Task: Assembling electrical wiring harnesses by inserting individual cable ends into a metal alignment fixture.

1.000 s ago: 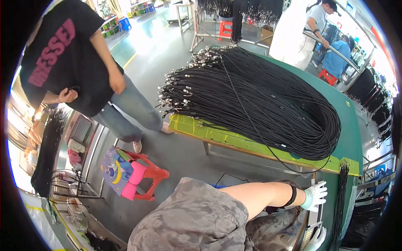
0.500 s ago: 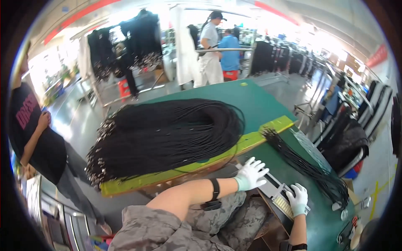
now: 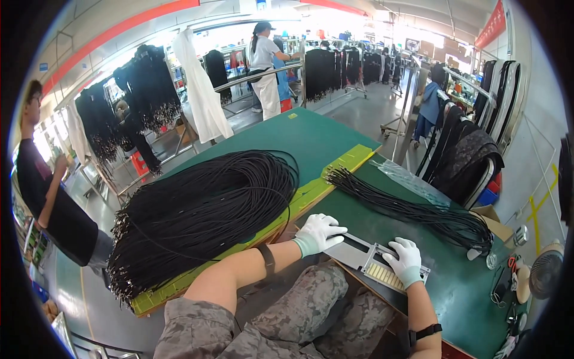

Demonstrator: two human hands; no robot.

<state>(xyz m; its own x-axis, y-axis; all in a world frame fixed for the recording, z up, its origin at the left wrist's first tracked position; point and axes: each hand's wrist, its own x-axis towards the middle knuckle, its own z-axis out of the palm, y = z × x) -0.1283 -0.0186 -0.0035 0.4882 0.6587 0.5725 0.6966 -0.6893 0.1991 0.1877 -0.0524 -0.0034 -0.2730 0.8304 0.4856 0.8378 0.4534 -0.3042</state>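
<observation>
My left hand (image 3: pixel 321 234), in a white glove, is curled at the left end of a flat metal fixture (image 3: pixel 357 255), its fingers on the frame. At the right end my gloved right hand (image 3: pixel 404 261) grips the fixture, thumb and fingers bent over it. The fixture has a silvery frame, an open slot and a row of pale yellow strips (image 3: pixel 382 273) beside the right hand. It lies along the near edge of the green table (image 3: pixel 439 293). What is under the fingers is hidden.
Black cords (image 3: pixel 197 209) lie heaped left on a yellow-edged green table; a smaller black cord bundle (image 3: pixel 412 209) lies beyond the fixture. A small fan (image 3: pixel 546 272) and red-handled scissors (image 3: pixel 512 264) sit at the right. A person (image 3: pixel 57 197) stands left; garment racks (image 3: pixel 143 90) stand behind.
The view has turned right and levelled, so the tables sit further left in it. My left hand's fingers, spread before, are closer together at the fixture. The person at the left has raised a hand.
</observation>
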